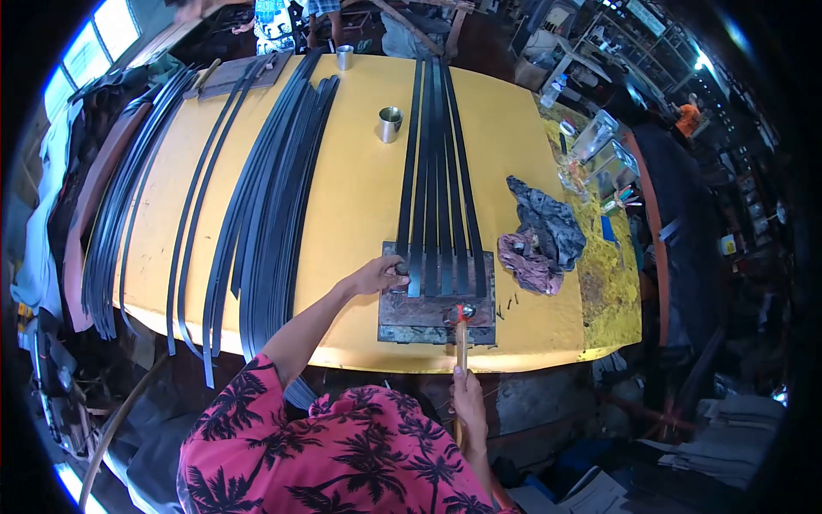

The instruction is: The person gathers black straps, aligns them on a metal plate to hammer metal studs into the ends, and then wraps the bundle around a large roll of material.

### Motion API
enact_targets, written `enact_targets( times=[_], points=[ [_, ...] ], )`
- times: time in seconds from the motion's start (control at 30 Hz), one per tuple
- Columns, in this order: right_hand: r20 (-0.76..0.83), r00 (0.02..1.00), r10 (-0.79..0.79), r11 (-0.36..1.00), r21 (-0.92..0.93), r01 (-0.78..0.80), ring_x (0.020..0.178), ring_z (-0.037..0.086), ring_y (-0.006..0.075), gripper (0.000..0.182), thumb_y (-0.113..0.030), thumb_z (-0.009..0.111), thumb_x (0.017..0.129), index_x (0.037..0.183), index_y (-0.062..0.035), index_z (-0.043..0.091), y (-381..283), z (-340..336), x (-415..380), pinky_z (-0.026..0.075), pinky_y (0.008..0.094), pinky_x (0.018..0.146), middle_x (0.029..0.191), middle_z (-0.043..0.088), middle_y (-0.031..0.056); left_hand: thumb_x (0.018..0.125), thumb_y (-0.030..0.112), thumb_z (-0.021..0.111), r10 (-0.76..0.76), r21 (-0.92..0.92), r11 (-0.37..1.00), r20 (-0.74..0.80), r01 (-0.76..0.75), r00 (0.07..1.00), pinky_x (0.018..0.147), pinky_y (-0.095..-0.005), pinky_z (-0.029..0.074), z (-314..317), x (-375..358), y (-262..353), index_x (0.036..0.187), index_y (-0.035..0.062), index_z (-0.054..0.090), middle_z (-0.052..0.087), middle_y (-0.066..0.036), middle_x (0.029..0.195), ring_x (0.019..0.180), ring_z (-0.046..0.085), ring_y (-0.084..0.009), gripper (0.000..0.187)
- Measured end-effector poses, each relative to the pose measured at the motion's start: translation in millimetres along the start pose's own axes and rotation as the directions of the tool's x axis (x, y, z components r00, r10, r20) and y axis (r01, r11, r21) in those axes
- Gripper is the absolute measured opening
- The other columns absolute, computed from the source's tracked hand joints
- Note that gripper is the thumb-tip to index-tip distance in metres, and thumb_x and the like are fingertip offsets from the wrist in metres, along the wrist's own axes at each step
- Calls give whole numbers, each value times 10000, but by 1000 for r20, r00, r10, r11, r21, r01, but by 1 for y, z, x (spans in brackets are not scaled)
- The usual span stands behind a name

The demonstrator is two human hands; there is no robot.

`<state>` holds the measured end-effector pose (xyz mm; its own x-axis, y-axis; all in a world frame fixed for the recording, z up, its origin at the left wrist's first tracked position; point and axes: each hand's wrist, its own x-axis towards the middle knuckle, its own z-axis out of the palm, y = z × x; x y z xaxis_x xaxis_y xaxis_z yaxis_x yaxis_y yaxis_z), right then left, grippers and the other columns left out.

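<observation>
My left hand is closed at the left edge of a dark block, its fingers pinched on a short dark metal tool that stands by the strap ends. Several long black leather straps lie side by side, with their near ends on the block. In my right hand is a hammer, gripped by its wooden handle. The hammer's metal head hangs over the near part of the block, just short of the strap ends.
Bundles of black straps cover the left side of the yellow table. Two metal cups stand toward the back. Crumpled dark cloth lies right of the block, near clear containers. A person in orange is far right.
</observation>
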<state>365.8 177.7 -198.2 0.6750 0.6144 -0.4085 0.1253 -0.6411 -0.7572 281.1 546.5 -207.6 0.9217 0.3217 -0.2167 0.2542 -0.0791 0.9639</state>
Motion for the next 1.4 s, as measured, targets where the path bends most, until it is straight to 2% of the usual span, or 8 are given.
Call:
enact_targets(
  times=[0.1, 0.27, 0.37, 0.87, 1.0, 1.1, 1.17, 1.4],
  points=[
    [68, 987, 147, 985, 79, -152, 463, 477, 106, 435, -447, 413, 1036, 944, -33, 510, -25, -9, -6, 412, 281, 406, 643, 481, 15, 894, 348, 733, -5, -12, 1000, 0, 5, 1000, 630, -272, 399, 0, 2, -5, 1074, 42, 594, 503, 13, 738, 716, 468, -93, 381],
    [44, 999, 24, 999, -36, -22, 467, 489, 115, 437, -441, 413, 1036, 951, -25, 515, 1, -6, 2, 414, 292, 412, 624, 470, 16, 891, 347, 740, -41, -47, 998, -12, 40, 999, 643, -268, 423, 3, 0, -7, 1089, 38, 593, 505, 10, 742, 717, 488, -91, 396],
    [28, 999, -16, 999, -28, 17, 466, 491, 120, 437, -438, 413, 1036, 945, -23, 515, 6, -5, 4, 412, 297, 414, 615, 470, 19, 887, 325, 745, -5, -24, 1000, -32, 4, 999, 561, -270, 450, 3, 2, -9, 1091, 41, 569, 536, -5, 694, 626, 543, -102, 391],
    [30, 999, 28, 999, -38, -27, 458, 486, 117, 472, -470, 406, 1033, 928, -24, 517, -10, -10, -1, 412, 294, 403, 611, 478, 25, 886, 291, 753, -20, -93, 995, -10, 19, 1000, 628, -248, 405, 3, -2, -4, 1110, 52, 611, 476, 42, 713, 684, 463, -80, 357],
    [45, 998, 34, 999, -16, -33, 454, 480, 113, 465, -469, 408, 1033, 940, -27, 516, -5, -8, 1, 413, 291, 401, 600, 467, 19, 887, 247, 753, -13, -116, 993, -9, 12, 1000, 672, -247, 426, 3, 1, -15, 1115, 54, 613, 547, 30, 793, 758, 498, -71, 330],
    [25, 1000, 0, 999, -33, 1, 460, 523, 150, 481, -464, 421, 1029, 922, -8, 528, -3, -7, 2, 435, 318, 410, 592, 488, 46, 892, 206, 744, 27, -144, 989, -34, -31, 999, 733, -250, 451, 9, -1, -21, 1113, 52, 613, 603, 9, 880, 834, 523, -72, 300],
    [-47, 997, -68, 984, -167, 59, 482, 581, 206, 498, -455, 445, 1021, 890, 15, 542, -11, -6, 0, 457, 357, 426, 608, 541, 94, 896, 188, 738, 47, -161, 985, -56, -56, 997, 768, -254, 462, 12, -5, -16, 1113, 48, 612, 625, -3, 924, 871, 531, -74, 287],
    [-4, 998, -65, 983, -172, 64, 599, 647, 358, 504, -445, 455, 1013, 978, 44, 571, -85, -12, -15, 486, 448, 533, 660, 599, 199, 885, 199, 742, 123, 98, 989, -96, -113, 988, 774, -306, 497, 17, -19, -22, 1121, 37, 607, 665, -63, 864, 805, 585, -131, 317]
  ],
)
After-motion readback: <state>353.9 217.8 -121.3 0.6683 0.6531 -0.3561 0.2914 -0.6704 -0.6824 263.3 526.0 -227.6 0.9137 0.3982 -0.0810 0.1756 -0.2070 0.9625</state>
